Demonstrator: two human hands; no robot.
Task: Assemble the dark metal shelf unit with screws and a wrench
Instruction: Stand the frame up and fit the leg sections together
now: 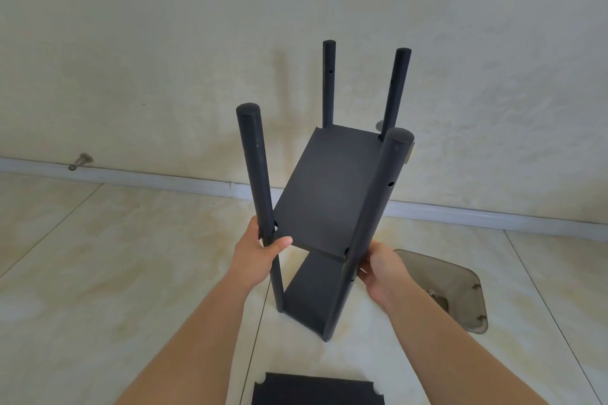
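The dark metal shelf unit (329, 187) is tilted above the tiled floor, with four round posts and two flat shelves fixed between them. My left hand (260, 253) grips the near left post (255, 171) at the level of the upper shelf, thumb resting on the shelf's front corner. My right hand (381, 273) holds the near right post (378, 204) from the outside. A loose dark shelf panel (317, 390) with notched corners lies on the floor at the bottom edge. No wrench is visible.
A translucent grey tray (460, 296) holding a few small screws (433, 293) lies on the floor to the right. A pale wall with a white baseboard (148, 176) runs behind. A metal door stop (80, 162) sticks out of the wall at the left.
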